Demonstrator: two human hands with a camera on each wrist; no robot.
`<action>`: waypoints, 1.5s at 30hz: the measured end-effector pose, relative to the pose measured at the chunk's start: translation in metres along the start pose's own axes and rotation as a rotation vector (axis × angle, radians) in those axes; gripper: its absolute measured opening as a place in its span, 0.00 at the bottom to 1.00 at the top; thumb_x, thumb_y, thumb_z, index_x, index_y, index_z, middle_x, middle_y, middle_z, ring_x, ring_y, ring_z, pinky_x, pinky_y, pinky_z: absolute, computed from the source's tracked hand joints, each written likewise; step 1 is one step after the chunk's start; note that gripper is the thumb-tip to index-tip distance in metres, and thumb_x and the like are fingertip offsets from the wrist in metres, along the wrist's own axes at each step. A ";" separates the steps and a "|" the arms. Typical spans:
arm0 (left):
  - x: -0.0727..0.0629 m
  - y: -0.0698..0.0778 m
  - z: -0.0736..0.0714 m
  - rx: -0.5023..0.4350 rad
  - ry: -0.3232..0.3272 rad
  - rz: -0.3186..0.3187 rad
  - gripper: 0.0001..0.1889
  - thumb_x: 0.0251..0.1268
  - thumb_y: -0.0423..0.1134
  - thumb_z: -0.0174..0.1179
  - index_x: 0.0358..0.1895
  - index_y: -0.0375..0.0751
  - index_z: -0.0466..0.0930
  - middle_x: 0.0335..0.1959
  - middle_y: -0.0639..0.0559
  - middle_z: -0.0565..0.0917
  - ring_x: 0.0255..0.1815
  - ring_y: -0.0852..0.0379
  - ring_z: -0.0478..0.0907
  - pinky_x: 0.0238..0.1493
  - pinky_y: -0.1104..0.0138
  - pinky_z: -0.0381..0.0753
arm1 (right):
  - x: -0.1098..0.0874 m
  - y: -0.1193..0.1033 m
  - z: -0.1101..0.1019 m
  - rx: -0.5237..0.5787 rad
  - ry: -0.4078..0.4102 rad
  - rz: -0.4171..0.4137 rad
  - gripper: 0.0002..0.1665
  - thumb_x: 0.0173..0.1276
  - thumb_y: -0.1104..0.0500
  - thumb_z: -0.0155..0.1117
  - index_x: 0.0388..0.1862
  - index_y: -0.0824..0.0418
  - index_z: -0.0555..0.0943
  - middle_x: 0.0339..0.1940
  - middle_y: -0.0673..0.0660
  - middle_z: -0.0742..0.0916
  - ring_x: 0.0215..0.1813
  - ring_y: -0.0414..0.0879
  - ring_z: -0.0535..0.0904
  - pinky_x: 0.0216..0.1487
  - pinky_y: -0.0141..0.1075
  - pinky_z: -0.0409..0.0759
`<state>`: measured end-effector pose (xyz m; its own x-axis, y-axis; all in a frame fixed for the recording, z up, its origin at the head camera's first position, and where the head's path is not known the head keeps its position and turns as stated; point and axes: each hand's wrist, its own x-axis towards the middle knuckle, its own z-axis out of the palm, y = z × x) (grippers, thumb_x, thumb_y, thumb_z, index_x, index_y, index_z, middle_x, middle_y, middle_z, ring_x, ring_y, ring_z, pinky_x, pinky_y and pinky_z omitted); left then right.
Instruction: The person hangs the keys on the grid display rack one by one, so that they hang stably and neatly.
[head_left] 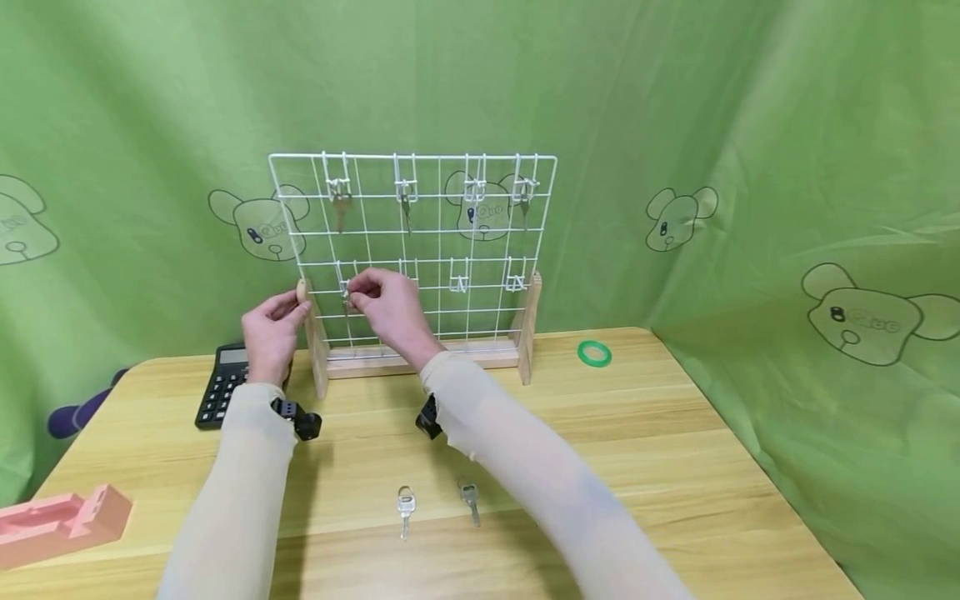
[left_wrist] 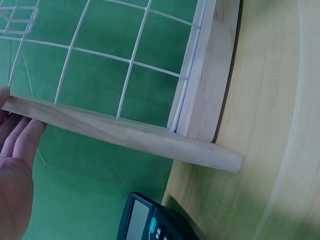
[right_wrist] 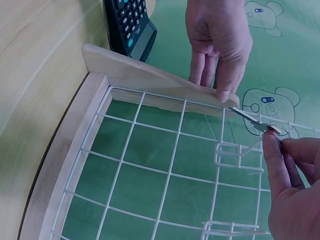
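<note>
My right hand (head_left: 393, 315) pinches a metal key (right_wrist: 248, 118) between thumb and fingers, close by the leftmost lower hook (right_wrist: 235, 155) of a white wire grid (head_left: 439, 229). At the left side, my left hand (head_left: 272, 333) grips the top of the wooden upright (left_wrist: 120, 134) that holds the grid, thumb on one face and fingers on the other. Other keys hang from upper hooks, among them a brownish key (head_left: 341, 212) at the left and a silver key (head_left: 525, 208) at the right. Two lower hooks at the right, such as this wire hook (head_left: 459, 282), carry no key.
Two loose keys lie on the table between my forearms, a left key (head_left: 406, 506) and a right key (head_left: 470, 497). A black calculator (head_left: 219, 390) sits beside the left upright. Farther out are a green ring (head_left: 595, 353) at right and a pink holder (head_left: 63, 525) at left.
</note>
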<state>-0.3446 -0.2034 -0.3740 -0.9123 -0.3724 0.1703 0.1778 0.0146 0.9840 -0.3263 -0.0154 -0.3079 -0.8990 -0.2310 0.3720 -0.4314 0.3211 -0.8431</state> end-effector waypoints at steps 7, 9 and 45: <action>-0.001 0.000 -0.001 0.005 -0.014 -0.002 0.21 0.63 0.31 0.67 0.59 0.36 0.79 0.58 0.39 0.80 0.55 0.50 0.80 0.57 0.67 0.79 | 0.003 0.005 0.004 0.008 0.009 0.024 0.08 0.64 0.72 0.66 0.42 0.66 0.83 0.32 0.51 0.84 0.36 0.41 0.81 0.38 0.24 0.82; -0.002 -0.001 -0.001 0.002 -0.013 -0.008 0.21 0.63 0.31 0.67 0.60 0.35 0.78 0.58 0.39 0.80 0.56 0.50 0.79 0.57 0.67 0.79 | 0.004 0.007 0.006 0.000 0.008 0.021 0.09 0.64 0.72 0.66 0.43 0.66 0.83 0.32 0.50 0.84 0.36 0.41 0.80 0.38 0.23 0.82; -0.003 0.000 -0.003 0.013 -0.010 -0.015 0.21 0.65 0.34 0.66 0.61 0.38 0.78 0.60 0.40 0.79 0.58 0.49 0.78 0.58 0.67 0.78 | -0.039 0.033 -0.023 -0.276 -0.215 -0.111 0.11 0.68 0.67 0.63 0.49 0.64 0.81 0.42 0.50 0.84 0.44 0.40 0.79 0.48 0.23 0.79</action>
<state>-0.3406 -0.2046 -0.3746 -0.9183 -0.3639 0.1558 0.1590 0.0214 0.9871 -0.3068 0.0256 -0.3413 -0.8220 -0.4563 0.3406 -0.5557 0.5122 -0.6549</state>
